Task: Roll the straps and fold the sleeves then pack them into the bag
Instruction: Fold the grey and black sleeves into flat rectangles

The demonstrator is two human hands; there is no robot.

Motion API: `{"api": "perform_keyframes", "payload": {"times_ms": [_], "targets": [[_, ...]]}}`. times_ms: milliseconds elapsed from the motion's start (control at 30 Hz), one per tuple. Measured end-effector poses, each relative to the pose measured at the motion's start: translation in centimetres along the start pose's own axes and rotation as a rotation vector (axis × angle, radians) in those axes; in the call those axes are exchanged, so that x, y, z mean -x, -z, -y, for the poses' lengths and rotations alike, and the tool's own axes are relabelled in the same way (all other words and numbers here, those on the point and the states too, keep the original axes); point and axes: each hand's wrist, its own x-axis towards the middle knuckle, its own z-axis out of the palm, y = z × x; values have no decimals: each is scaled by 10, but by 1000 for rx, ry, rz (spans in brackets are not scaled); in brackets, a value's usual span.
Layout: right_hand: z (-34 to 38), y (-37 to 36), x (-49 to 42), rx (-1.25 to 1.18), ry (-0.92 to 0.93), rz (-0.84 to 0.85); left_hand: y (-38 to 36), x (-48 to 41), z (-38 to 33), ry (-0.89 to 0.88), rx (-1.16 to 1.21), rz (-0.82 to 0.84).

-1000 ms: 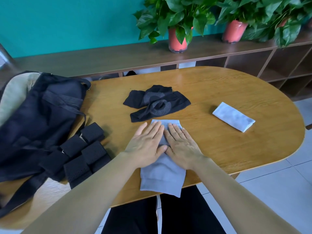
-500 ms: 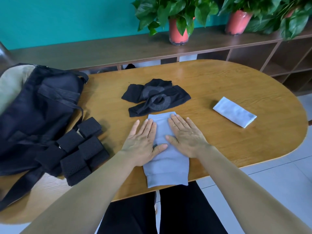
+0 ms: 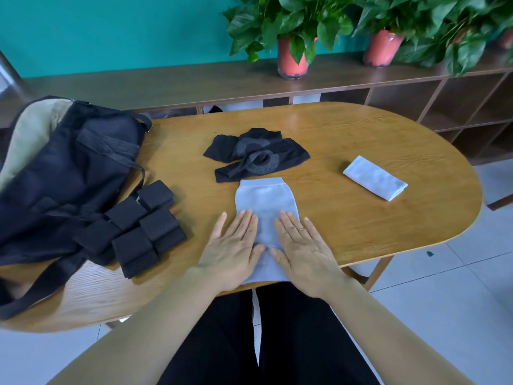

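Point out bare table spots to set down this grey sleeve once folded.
Widest bare stretch of the table: right of the flat grey sleeve, nearer than the folded grey sleeve. Also the far band behind the black sleeves. A narrow lane runs between the rolled straps and the left hand. Left side is crowded by straps and bag.

Head camera looks down, close over table (image 3: 361, 232).

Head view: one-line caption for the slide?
Left hand and right hand press flat on a light grey sleeve on the wooden table; rolled black straps and black bag lie to the left.
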Motion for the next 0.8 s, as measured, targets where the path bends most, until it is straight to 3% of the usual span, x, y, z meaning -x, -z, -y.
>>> {"api": "perform_keyframes", "payload": {"times_ms": [433, 533, 667, 800], "targets": [[-14, 7, 3, 44, 30, 88, -1, 7, 8, 0, -48, 22], [-14, 7, 9, -49, 55, -10, 5, 10, 8, 0, -46, 36], [-13, 7, 24, -124, 195, -224, 11, 22, 11, -155, -9, -197], [-11, 2, 35, -96, 217, -226, 12, 34, 8, -260, 40, -274]]}}
